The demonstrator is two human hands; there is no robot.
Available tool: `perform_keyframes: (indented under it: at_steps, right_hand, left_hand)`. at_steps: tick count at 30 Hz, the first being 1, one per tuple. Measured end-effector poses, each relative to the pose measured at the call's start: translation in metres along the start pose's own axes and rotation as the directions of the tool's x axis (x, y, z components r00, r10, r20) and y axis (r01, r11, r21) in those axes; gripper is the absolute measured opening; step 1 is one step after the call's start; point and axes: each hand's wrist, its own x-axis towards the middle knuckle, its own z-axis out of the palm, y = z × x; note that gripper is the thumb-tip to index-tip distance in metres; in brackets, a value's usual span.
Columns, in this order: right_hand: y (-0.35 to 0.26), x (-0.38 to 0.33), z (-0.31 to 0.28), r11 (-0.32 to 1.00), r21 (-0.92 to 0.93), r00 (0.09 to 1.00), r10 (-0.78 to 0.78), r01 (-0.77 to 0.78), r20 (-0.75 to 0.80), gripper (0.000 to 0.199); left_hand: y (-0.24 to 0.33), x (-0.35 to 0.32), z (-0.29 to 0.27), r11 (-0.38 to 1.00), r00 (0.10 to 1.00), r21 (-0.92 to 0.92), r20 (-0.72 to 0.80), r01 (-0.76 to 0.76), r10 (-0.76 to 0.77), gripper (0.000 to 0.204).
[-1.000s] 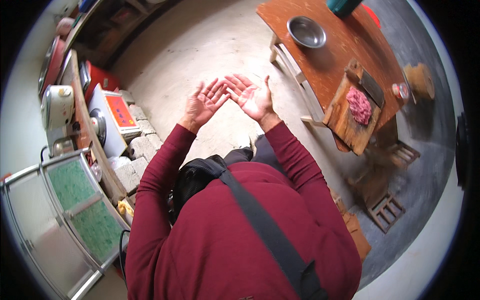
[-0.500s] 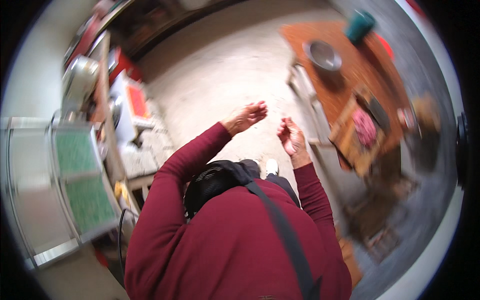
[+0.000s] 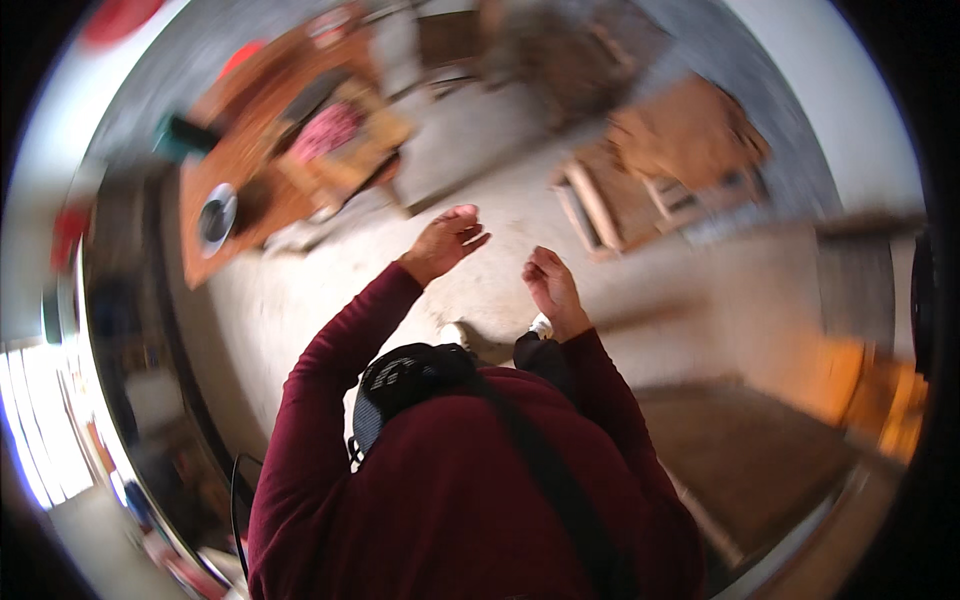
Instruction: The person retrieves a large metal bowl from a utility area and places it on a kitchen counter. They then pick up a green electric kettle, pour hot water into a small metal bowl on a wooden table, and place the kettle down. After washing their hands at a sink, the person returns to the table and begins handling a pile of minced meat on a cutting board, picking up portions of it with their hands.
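OK, I see left hand [image 3: 447, 243] empty, fingers loosely curled, over bare floor [image 3: 300, 290] | right hand [image 3: 551, 290] empty, half-curled, just beside it, not touching | wooden table [image 3: 260, 170] up-left of both, well apart; steel bowl [image 3: 216, 218] and red meat [image 3: 328, 130] on it, blurred.

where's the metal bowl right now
In the head view the metal bowl sits at the upper left, on the near end of the wooden table, below the blurred cutting board with red meat and well left of the left hand.
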Motion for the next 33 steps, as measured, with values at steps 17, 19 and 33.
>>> perform_keyframes:
  at_steps: [17, 19, 33]
  right_hand:
    - [-0.445, -0.158, -0.285, 0.486, 0.298, 0.566, -0.636, 0.822, -0.524, 0.021]
    - [-0.496, -0.176, -0.32, 0.436, 0.294, 0.522, -0.633, 0.851, -0.572, 0.021]
    - [-0.764, -0.333, -0.568, 0.055, 0.177, 0.178, -0.547, 0.983, -0.818, 0.019]
  left_hand:
    - [-0.337, 0.389, 0.406, 0.556, 0.537, 0.507, 0.201, 0.659, -0.819, 0.021]
    - [-0.376, 0.423, 0.449, 0.507, 0.503, 0.563, 0.178, 0.653, -0.846, 0.022]
    - [-0.677, 0.624, 0.813, 0.301, 0.276, 0.779, 0.171, 0.549, -0.946, 0.012]
